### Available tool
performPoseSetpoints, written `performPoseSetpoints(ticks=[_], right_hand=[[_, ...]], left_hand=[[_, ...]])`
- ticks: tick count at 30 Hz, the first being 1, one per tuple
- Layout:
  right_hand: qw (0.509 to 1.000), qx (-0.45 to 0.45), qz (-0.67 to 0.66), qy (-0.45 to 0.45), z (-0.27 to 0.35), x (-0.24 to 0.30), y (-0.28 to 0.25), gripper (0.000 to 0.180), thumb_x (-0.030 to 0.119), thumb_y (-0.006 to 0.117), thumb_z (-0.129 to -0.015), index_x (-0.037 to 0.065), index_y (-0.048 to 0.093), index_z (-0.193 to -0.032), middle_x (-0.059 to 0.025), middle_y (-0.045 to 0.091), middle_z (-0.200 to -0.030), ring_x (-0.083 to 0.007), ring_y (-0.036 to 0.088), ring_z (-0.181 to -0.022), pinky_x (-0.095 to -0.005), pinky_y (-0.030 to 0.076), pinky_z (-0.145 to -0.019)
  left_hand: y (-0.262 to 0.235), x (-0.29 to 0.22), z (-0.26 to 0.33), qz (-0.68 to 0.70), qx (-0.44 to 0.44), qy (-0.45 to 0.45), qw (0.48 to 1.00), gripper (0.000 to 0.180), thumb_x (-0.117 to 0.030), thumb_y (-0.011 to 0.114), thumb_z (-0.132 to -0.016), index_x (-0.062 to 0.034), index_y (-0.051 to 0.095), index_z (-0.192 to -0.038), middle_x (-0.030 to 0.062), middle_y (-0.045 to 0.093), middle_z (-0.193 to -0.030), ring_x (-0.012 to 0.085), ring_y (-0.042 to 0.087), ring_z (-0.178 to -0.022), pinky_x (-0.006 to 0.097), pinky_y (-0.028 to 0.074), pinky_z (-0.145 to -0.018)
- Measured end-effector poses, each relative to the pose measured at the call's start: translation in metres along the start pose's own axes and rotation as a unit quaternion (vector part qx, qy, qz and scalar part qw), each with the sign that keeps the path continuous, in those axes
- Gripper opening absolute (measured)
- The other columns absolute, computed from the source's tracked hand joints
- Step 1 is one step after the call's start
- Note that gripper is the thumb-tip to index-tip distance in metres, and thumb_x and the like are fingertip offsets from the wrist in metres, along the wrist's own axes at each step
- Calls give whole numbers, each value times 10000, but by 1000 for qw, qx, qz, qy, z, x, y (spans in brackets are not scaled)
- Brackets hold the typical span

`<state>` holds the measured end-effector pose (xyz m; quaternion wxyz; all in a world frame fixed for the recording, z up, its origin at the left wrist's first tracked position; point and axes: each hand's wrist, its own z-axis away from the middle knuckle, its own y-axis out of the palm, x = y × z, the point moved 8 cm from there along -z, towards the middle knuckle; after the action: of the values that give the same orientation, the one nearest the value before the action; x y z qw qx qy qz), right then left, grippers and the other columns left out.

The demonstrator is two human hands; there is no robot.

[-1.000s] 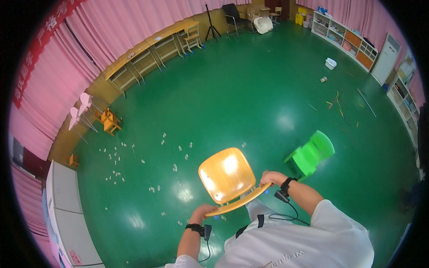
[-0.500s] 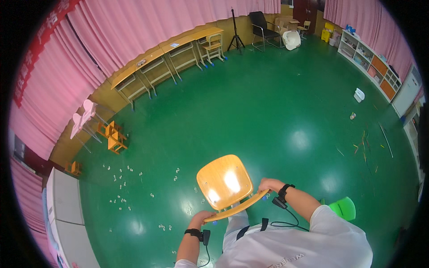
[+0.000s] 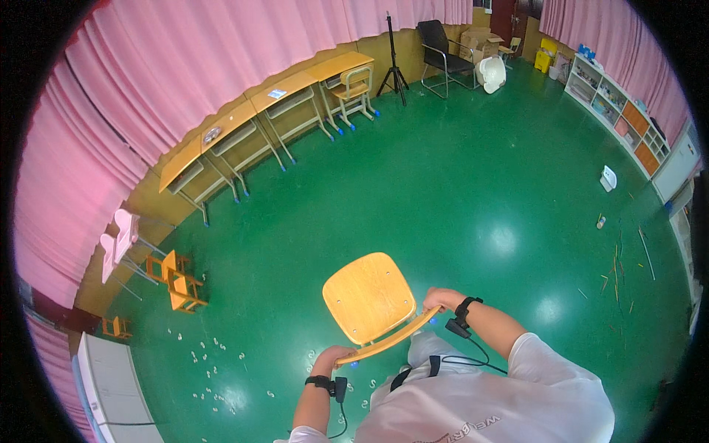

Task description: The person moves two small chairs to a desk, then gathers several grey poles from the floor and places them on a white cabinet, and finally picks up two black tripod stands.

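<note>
wooden chair (image 3: 369, 297) sits just in front of the person, seat facing up toward the camera, its curved backrest rail nearest the body and its legs hidden beneath the seat, so i cannot tell whether it stands on the green floor (image 3: 458, 184) or is lifted clear of it. left hand (image 3: 330, 358) is wrapped around the left end of the backrest rail, fingers curled on it, and right hand (image 3: 442, 298) grips the right end the same way; both wrists wear black bands with a cable running back toward the white shirt. as a judgement, the chair is firmly in hand but not yet placed anywhere: it is out in open floor, well apart from the row of wooden desks (image 3: 258, 122) along the pink curtain (image 3: 185, 66) and from the small orange chairs (image 3: 173, 279) at the left wall. what looks done is the taking hold; what looks left is setting it down in some place and letting go. small white scraps (image 3: 214, 354) lie scattered on the floor to the lower left, and thin sticks (image 3: 617, 269) lie far to the right, near the shelf unit (image 3: 620, 111).
</note>
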<state>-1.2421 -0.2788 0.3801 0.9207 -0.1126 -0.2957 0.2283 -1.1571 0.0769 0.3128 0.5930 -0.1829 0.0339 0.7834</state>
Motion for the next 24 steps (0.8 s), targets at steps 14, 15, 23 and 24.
performPoseSetpoints(ticks=[14,15,23,24], right_hand=[[998,-1,48,-38,-313,260,-298,263,247,624,-651,52,532,-499,-52,481,-452,-178,452,-407,-345,297,-388],[998,14,36,-46,-330,279,-326,254,225,618,-648,54,523,-487,-52,479,-446,-176,453,-409,-346,296,-391],[998,-6,59,6,-514,419,-484,210,218,617,-641,55,548,-527,-52,488,-486,-170,451,-429,-332,309,-401],[998,2,69,11,-531,436,-498,195,213,627,-645,51,567,-556,-57,502,-510,-168,458,-441,-328,322,-406]], left_hand=[[-389,-233,-160,11,-50,17,999,355,-485,558,-778,-154,663,-707,-20,490,-530,102,333,-421,276,259,-392],[-413,-263,-166,13,-41,16,999,355,-485,558,-778,-154,663,-707,-20,490,-530,102,333,-421,276,259,-392],[-629,-388,-273,-11,-41,-24,999,360,-488,512,-836,-186,655,-703,-55,483,-531,64,337,-404,263,256,-361],[-654,-395,-287,-10,-51,-31,998,362,-489,545,-800,-152,665,-745,-17,535,-587,100,411,-466,284,313,-417]])
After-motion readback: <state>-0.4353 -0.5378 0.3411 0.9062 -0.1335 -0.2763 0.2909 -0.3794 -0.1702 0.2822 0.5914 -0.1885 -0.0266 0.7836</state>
